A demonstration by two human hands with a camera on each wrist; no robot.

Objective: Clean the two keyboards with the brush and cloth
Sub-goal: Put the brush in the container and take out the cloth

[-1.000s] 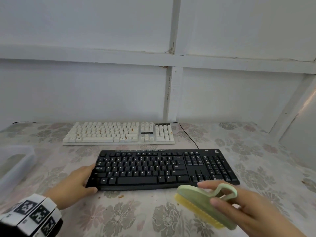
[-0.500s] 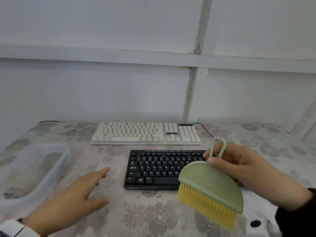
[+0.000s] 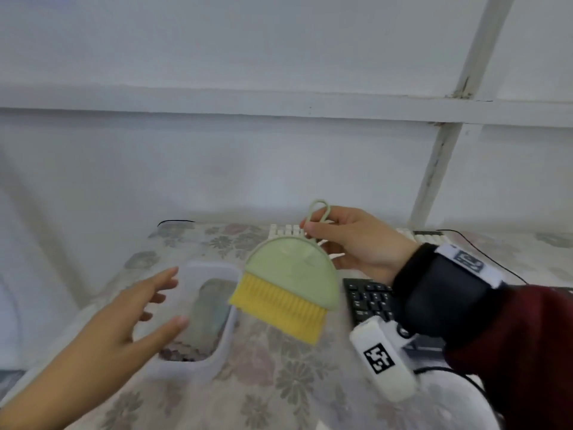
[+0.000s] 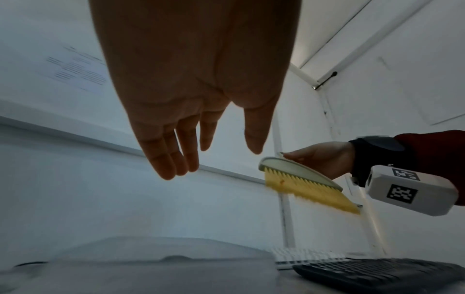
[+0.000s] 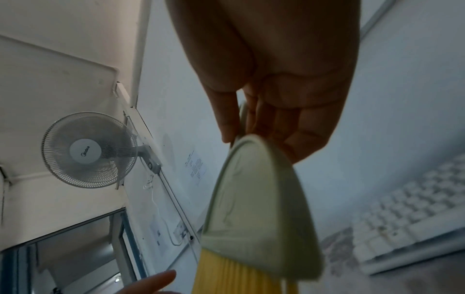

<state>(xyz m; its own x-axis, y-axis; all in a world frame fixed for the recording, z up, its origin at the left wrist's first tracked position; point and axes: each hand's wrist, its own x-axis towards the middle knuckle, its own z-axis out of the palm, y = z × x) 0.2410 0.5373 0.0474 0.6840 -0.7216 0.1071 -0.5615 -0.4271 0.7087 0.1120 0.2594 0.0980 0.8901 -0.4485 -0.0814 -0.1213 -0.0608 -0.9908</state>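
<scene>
One left hand (image 3: 124,318) hovers with fingers spread and holding nothing above one clear plastic tub (image 3: 217,355) on the flowered table (image 3: 294,383); a greyish shape inside the tub may be the cloth, though blur hides it. Beside it, one green brush (image 3: 290,274) with yellow bristles hangs in the air, its loop handle pinched by the right hand (image 3: 359,243). Two keyboards show: the white keyboard (image 3: 285,231) behind, the black keyboard (image 3: 369,299) nearer, at right.

Two hands raised above the table

The right hand (image 3: 359,243), in a dark red sleeve with a black wrist strap, pinches something by thumb and fingers; the left hand (image 3: 130,311) reaches forward, fingers (image 4: 171,159) straight and spread, holding nothing.
</scene>
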